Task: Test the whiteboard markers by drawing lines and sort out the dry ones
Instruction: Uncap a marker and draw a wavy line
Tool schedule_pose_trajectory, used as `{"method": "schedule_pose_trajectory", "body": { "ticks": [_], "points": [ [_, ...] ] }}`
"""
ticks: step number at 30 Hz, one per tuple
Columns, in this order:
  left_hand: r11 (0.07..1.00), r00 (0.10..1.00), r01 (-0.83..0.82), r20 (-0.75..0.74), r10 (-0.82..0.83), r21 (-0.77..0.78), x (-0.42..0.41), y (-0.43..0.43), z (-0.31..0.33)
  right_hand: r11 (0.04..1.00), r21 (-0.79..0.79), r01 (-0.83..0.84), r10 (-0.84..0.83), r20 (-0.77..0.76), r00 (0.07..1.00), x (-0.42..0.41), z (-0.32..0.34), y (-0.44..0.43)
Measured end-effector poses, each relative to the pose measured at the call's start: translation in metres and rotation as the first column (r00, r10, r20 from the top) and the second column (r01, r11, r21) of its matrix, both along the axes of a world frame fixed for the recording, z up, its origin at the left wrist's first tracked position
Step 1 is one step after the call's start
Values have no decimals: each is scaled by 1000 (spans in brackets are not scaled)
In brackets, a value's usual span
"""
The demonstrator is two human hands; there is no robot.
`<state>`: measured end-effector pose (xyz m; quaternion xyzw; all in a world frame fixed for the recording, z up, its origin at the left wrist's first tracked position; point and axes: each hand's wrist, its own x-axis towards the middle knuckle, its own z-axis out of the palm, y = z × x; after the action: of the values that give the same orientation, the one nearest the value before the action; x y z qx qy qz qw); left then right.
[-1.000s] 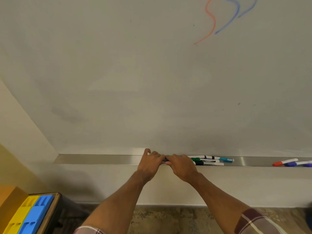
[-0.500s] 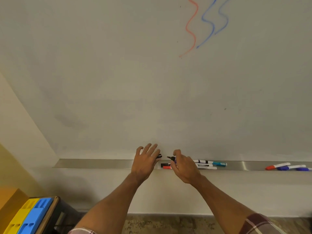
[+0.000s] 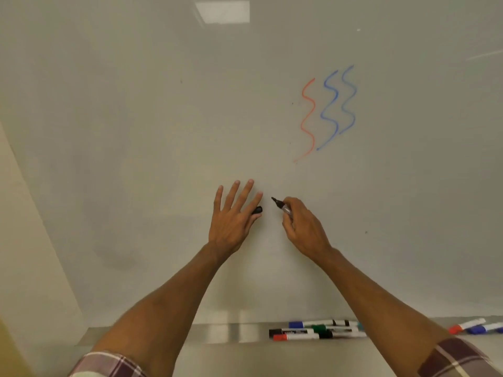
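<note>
Stands at the testing step: marker uncapped, no stroke from it on the board yet. Grips the black marker in the right hand, fingers curled round the barrel, dark tip aimed up and to the left, close in front of the whiteboard; cannot tell whether the tip touches the surface. Pinches the black cap in the left hand, between the thumb and the side of the forefinger, with the other fingers spread straight, on or just off the board. Holds both hands near each other, below and to the left of three wavy test lines: a red line and two blue lines just beside it on the right. Shows no black mark anywhere. Leaves a cluster of markers lying in the metal tray along the board's lower edge, and a red marker and a blue marker well apart from them at the tray's right end, probably tested ones set aside. Calls next for pressing the tip onto a bare patch, likely left of the red line, and dragging a wavy stroke; then judging the ink as solid or faint, refitting the cap from the left hand, and laying the marker with the working group or the dry one
</note>
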<state>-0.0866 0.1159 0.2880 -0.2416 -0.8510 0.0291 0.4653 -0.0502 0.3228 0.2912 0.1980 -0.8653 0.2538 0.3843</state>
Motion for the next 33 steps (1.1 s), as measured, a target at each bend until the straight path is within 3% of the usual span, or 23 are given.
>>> {"method": "schedule_pose_trajectory", "body": {
  "ticks": [6, 14, 22, 30, 33],
  "points": [
    [999, 987, 9, -159, -4, 32, -27, -5, 100, 984, -154, -84, 50, -211, 976, -18, 87, -6],
    [995, 958, 68, -283, -45, 69, -55, -3, 189, 992, -73, -102, 58, -456, 888, -32, 162, -7],
    [982, 910, 168, -395, -122, 85, -81, -10, 208, 975, -98, -200, 128, -491, 862, -46, 192, -6],
    [982, 879, 167, -464, -109, 86, -85, -7, 208, 955, -241, -173, -20, -633, 774, -48, 209, -14],
    [982, 877, 172, -467, -114, 83, -86, -7, 206, 919, -349, -182, -66, -593, 803, -49, 211, -16]
  ]
}}
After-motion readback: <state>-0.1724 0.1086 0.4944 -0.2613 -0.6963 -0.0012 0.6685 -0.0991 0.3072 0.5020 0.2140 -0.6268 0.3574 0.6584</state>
